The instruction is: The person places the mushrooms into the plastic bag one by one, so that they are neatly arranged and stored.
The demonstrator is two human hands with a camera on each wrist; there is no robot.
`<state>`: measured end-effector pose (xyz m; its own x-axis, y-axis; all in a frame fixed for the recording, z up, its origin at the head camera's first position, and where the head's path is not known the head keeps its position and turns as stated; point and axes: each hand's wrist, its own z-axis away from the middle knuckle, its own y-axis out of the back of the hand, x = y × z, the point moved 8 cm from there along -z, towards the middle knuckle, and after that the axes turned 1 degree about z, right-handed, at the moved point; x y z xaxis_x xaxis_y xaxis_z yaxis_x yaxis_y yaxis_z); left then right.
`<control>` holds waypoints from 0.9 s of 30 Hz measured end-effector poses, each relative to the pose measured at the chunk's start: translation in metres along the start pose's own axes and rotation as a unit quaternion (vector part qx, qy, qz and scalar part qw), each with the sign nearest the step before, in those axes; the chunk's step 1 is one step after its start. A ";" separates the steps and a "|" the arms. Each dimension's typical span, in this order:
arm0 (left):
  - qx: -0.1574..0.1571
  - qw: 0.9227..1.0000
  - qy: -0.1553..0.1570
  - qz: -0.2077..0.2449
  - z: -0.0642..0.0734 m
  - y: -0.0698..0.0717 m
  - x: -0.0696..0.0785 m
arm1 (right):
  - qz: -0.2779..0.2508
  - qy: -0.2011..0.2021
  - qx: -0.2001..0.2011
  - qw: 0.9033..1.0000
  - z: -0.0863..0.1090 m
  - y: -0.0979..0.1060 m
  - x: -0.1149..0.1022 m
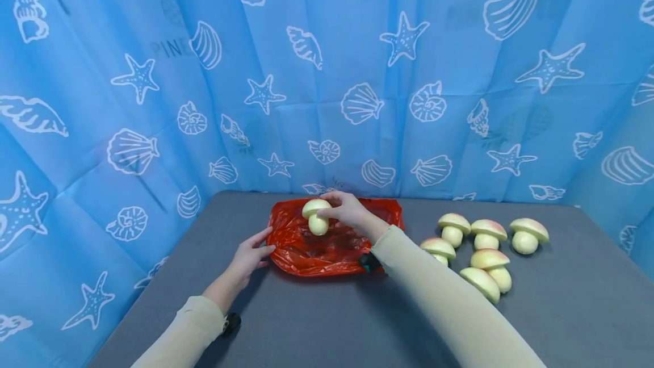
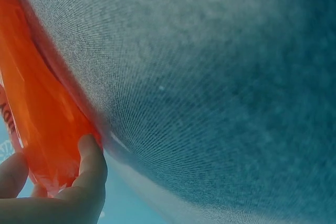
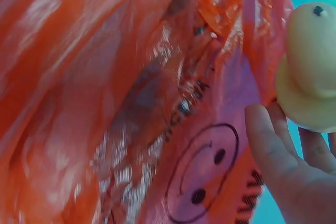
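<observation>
My right hand [image 1: 349, 212] holds a pale cream mushroom [image 1: 318, 218] by its rounded cap, stem pointing down, over the red plastic bag [image 1: 306, 257]. In the right wrist view the mushroom's stem [image 3: 315, 45] shows a dark spot on its end, with the fingers [image 3: 265, 129] beneath the cap. The bag lies crumpled and spread wide, with a printed smiley face [image 3: 202, 174] on it. At its left end my left hand [image 1: 247, 254] grips the edge; the left wrist view shows thumb and fingers [image 2: 92, 163] on either side of the orange-red plastic.
Several more mushrooms [image 1: 528, 235], some with pinkish caps, stand or lie on the grey table [image 1: 317, 322] to the right, near my right forearm. A blue curtain [image 1: 327, 72] with white shell and starfish prints hangs behind the table and along its left side.
</observation>
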<state>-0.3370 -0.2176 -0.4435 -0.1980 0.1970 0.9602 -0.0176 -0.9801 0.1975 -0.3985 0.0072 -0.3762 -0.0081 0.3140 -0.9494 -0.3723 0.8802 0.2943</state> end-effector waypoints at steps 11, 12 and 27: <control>0.008 1.000 -0.004 0.001 -0.002 0.001 0.000 | -0.030 -0.018 0.003 0.999 -0.028 -0.031 0.016; 0.009 1.000 -0.004 0.001 -0.002 0.001 0.000 | -0.027 -0.016 0.007 0.999 -0.030 -0.033 0.017; 0.020 1.000 -0.002 -0.007 -0.001 0.000 -0.001 | -0.054 -0.032 0.079 0.995 -0.045 -0.049 0.034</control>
<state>-0.3378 -0.2176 -0.4444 -0.1945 0.2106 0.9580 0.0179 -0.9758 0.2181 -0.4221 -0.0415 -0.4280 0.0845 0.2325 -0.9689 -0.2181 0.9531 0.2097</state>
